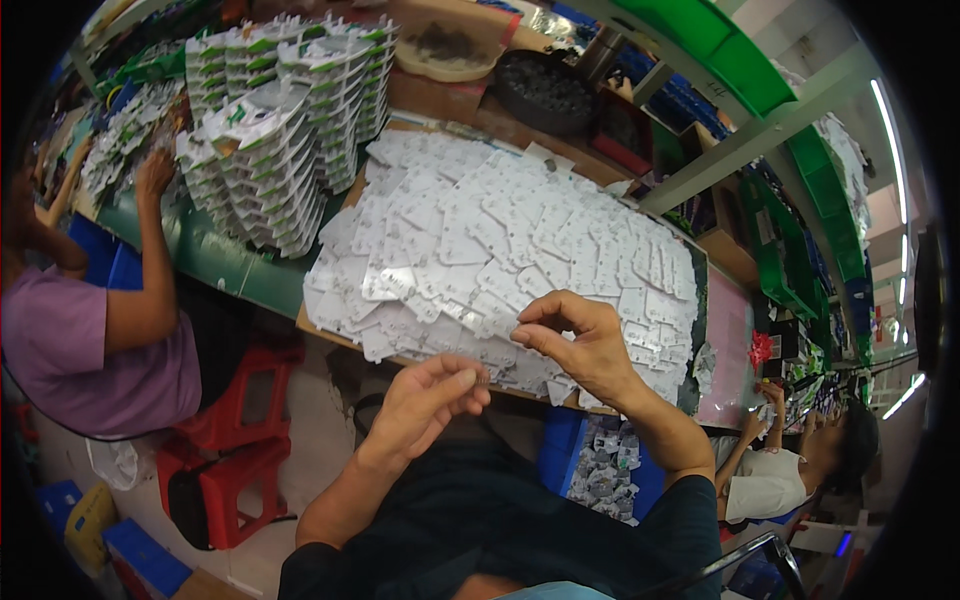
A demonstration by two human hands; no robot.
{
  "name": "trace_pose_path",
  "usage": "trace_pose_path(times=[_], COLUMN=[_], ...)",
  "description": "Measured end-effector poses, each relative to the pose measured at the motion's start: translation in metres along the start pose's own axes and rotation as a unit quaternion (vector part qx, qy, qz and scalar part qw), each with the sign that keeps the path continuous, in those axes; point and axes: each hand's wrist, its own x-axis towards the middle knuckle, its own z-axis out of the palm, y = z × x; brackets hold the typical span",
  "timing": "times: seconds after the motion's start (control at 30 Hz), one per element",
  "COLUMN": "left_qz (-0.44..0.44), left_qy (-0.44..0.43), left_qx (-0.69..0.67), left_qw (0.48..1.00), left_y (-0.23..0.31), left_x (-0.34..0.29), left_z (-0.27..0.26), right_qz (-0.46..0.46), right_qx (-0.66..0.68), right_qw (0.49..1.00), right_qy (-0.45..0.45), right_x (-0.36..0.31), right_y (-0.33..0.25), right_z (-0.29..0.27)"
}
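My left hand (425, 402) is closed in front of the near edge of the board, thumb pressed to the curled fingers. A tiny thin thing seems to show at its fingertips, too small to name. Up and to the right, my right hand (582, 345) hovers over the white parts with thumb and index finger brought together in a pinch. Whatever that pinch holds, if anything, is too small to see. Beneath and beyond both hands, many flat white plastic plates (480, 220) lie overlapping in rows on a board.
Tall stacks of white and green parts (265, 140) rise at the left. Behind the plates stand a black round tub (545, 90) and a cream bowl (450, 45). A blue bin (562, 445) of parts sits below right. Co-workers sit at both sides; red stools (240, 470) stand left.
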Motion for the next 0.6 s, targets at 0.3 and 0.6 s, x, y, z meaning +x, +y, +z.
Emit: trace_pose_path(times=[0.3,0.6], left_qz=[-0.106,-0.206], left_qy=[-0.033,-0.019], left_qx=[0.018,0.063], left_qw=[0.994,0.976], left_y=[-0.012,-0.023], left_x=[-0.014,-0.022], left_z=[-0.007,-0.033], right_qz=[-0.075,0.003], right_qx=[-0.170,-0.428], right_qw=[0.973,0.898], right_qy=[0.136,0.104], right_x=[0.113,0.220], right_y=[0.025,0.101], right_z=[-0.091,-0.134])
